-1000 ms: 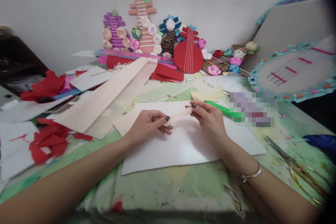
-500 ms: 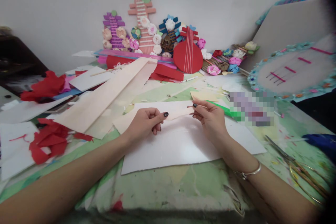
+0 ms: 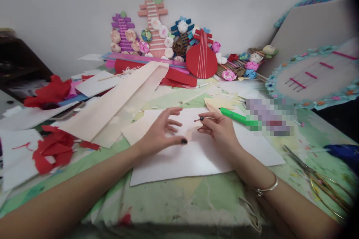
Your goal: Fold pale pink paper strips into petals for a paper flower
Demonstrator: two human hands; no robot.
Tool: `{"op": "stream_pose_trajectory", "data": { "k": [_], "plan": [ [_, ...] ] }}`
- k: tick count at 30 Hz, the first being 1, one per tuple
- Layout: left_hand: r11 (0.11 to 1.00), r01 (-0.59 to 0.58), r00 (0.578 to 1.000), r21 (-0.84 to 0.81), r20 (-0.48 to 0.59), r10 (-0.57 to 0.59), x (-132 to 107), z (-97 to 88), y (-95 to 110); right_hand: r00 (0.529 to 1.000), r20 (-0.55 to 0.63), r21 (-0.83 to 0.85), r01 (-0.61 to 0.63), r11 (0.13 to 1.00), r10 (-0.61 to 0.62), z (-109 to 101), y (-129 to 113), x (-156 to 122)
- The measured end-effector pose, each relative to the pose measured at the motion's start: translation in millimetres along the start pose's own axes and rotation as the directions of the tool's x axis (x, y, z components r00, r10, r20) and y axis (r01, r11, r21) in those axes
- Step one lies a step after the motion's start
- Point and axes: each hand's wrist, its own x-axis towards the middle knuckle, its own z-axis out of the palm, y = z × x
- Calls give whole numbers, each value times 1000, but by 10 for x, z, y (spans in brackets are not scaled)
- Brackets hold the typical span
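My left hand (image 3: 165,130) is open above a white sheet of card (image 3: 168,171), its fingers spread and thumb stretched out, holding nothing. To its right, my right hand (image 3: 218,129) is closed in a pinch on a small piece of pale peach paper (image 3: 192,133), which hangs below the fingertips and is partly hidden by them. Behind the right hand lies a green tube-like stick (image 3: 234,115), close to a scrap of cream paper (image 3: 215,102). A large folded peach paper strip (image 3: 112,106) lies beyond my left hand.
Gold-handled scissors (image 3: 314,175) lie at the right. Crumpled red paper (image 3: 54,151) and other scraps cover the left side. Along the wall stand paper instruments with flowers, including a red lute (image 3: 201,59). A blue-rimmed oval piece (image 3: 314,76) leans at the right.
My left hand has let go of the peach paper, and its fingers have spread. My right hand has moved a little left and down, still with the paper.
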Motion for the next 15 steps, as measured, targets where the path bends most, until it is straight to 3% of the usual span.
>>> {"op": "stream_pose_trajectory", "data": {
  "k": [3, 5, 11, 13, 15],
  "plan": [
    [997, 54, 978, -58, 207, -40, -30, 30, 11, 1000, -6, -35, -22, 999, 22, 32, 26, -9],
    [998, 54, 977, -29, 206, -47, -30, 33, 11, 999, -31, -42, -21, 999, 20, 23, 29, 10],
    [997, 69, 993, 35, -103, -65, 72, -90, -58, 989, -135, -22, 55, 998, -58, -124, -3, 119],
    [986, 77, 979, 150, -196, -47, 118, -207, -106, 974, -192, -35, 113, 993, -118, -181, -3, 161],
    [928, 34, 954, 371, -290, 81, 161, -362, -160, 946, -269, -42, 176, 983, -181, -233, 8, 207]
  ]
}}
